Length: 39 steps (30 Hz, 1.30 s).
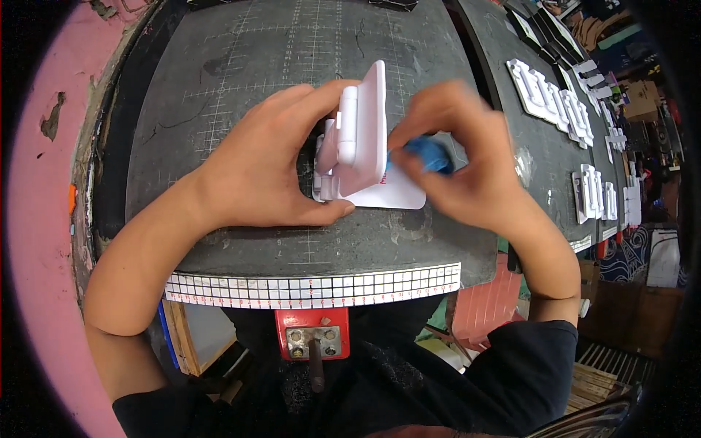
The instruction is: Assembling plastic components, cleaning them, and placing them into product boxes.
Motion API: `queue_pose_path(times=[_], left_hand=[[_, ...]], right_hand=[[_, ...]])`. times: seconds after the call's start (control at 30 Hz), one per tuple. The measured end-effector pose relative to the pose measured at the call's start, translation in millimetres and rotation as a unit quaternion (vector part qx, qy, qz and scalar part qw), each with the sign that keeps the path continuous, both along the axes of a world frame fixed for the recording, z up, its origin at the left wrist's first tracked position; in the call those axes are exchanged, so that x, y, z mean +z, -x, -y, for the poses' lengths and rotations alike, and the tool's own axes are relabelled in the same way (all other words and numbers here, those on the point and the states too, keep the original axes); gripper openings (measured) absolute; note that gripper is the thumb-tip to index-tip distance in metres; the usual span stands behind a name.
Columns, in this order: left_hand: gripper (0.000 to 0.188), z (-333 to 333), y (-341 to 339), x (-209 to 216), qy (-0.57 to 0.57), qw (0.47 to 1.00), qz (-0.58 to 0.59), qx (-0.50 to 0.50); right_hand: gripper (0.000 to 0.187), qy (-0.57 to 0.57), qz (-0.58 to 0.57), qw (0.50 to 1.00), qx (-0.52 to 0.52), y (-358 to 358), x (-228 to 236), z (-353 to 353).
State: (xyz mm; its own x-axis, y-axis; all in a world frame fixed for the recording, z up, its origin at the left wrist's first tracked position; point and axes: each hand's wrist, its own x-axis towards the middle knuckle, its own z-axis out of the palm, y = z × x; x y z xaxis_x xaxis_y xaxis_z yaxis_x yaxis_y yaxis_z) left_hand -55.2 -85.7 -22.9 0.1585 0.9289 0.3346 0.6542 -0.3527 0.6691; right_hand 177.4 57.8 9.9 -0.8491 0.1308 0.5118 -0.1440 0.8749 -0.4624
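Note:
Before me on the dark board stands a white plastic folding stand [373,124], its hinged panel tilted up over a flat white base [400,193]. My left hand [266,150] is closed round its hinge side, with the thumb low by the base and the fingers behind the hinge. On the other side, my right hand [475,153], smeared a little by motion, pinches a crumpled blue cloth [431,155] close against the panel's face. Part of some red lettering shows on the base; the panel hides the rest.
A white ruler strip [314,290] runs along the board's near edge, above a red clamp-like fixture [312,321]. Several similar white stands [551,102] lie in rows on the dark surface to the right. A pink wall [44,219] borders the left side.

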Motion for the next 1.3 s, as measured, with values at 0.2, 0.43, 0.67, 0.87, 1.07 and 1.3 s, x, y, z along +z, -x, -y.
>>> queue_pose_path(times=[0.2,0.43,0.67,0.87,1.07,1.3], left_hand=[[0.102,-1.4,-0.9,-2.4,0.015,1.0,0.017,0.008],[0.101,-0.3,-1.0,-1.9,-0.028,0.999,-0.025,-0.001],[0.099,-1.4,-2.1,4.5,0.004,1.0,0.029,-0.002],[0.103,-0.4,-4.4,9.1,0.012,1.0,0.023,-0.009],[0.105,-0.5,-4.8,8.7,0.013,0.999,0.023,-0.026],[0.102,3.3,-3.8,13.9,0.007,1.0,0.004,0.002]], right_hand=[[0.045,0.175,0.009,0.983,-0.047,-1.4,-14.6,4.0],[0.04,0.091,0.027,0.995,0.013,2.9,-12.9,6.7],[0.044,0.037,0.054,0.997,0.029,7.5,-7.7,4.2],[0.041,0.009,0.064,0.997,0.05,-5.5,-0.4,13.3],[0.027,0.038,0.078,0.994,0.065,-15.1,3.2,8.2],[0.016,0.214,-0.087,0.966,-0.115,-11.8,-14.5,-39.3]])
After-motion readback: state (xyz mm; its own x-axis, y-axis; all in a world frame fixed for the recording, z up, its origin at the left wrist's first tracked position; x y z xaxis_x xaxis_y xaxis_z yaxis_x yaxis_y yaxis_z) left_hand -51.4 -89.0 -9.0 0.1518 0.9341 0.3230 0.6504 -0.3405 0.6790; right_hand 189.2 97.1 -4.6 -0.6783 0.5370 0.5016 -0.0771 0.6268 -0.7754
